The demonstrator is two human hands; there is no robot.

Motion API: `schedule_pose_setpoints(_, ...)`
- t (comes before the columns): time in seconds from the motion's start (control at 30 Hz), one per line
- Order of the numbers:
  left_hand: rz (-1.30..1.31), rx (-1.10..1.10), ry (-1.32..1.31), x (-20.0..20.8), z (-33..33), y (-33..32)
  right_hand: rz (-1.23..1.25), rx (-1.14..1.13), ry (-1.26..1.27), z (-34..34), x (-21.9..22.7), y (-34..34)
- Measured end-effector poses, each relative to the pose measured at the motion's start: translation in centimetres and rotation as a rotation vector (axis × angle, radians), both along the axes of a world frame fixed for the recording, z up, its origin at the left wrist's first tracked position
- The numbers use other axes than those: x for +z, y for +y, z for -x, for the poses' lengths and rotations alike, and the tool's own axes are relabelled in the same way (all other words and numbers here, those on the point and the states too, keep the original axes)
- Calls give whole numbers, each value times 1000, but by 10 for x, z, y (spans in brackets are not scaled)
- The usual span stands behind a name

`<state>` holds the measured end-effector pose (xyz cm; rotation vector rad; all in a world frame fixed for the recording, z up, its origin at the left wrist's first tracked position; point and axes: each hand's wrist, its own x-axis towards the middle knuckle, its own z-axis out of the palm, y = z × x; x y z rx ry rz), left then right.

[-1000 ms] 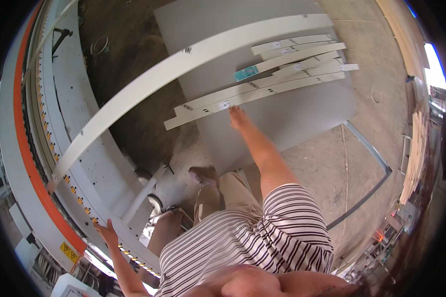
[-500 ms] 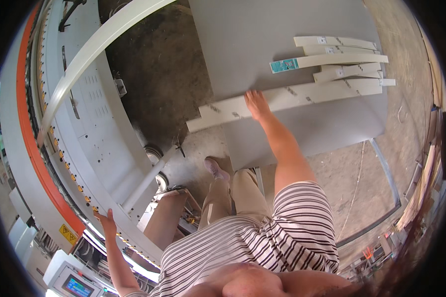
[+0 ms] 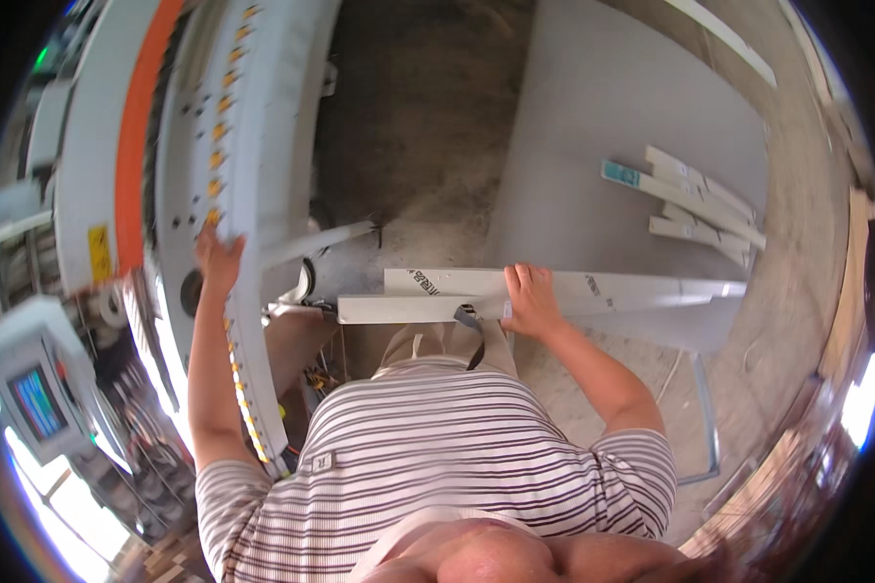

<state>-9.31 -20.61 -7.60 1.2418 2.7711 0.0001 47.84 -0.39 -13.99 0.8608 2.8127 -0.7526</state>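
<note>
My right hand [image 3: 532,303] grips the long white boards [image 3: 418,282] in front of my waist, its fingers over their far edge. At least two flat boards lie against each other. The nearer one [image 3: 389,311] juts farther left, and their right ends reach over the grey tabletop [image 3: 574,194]. Off to the left, my left hand [image 3: 219,260] rests on the pale machine's edge beside a row of yellow rollers [image 3: 214,187]. Its thumb and fingers are apart, with nothing visible in them. A dark strap [image 3: 474,340] hangs by the boards at my waist.
Several short white strips [image 3: 690,199], one with a teal label [image 3: 620,173], lie on the table's right part. Another long strip [image 3: 719,37] shows at the upper right. An orange rail [image 3: 141,136] runs along the machine; a control screen [image 3: 37,403] stands lower left.
The boards under my right hand have come nearer my body and lie more level. My view has turned. The long pale strip that arched over the machine is no longer there.
</note>
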Motion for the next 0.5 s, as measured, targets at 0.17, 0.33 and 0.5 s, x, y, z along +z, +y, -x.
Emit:
schedule_pose_setpoints(0.17, -118, -65, -568, 88, -112, 1, -59, 82, 129, 76, 92, -54)
schedule_pose_setpoints(0.33, 58, 82, -1015, 176, -80, -69, -44, 225, 220, 152, 92, -109)
schedule_pose_setpoints(0.5, 238, 8, -490, 181, -37, -142, 76, 306, 159, 236, 110, -160)
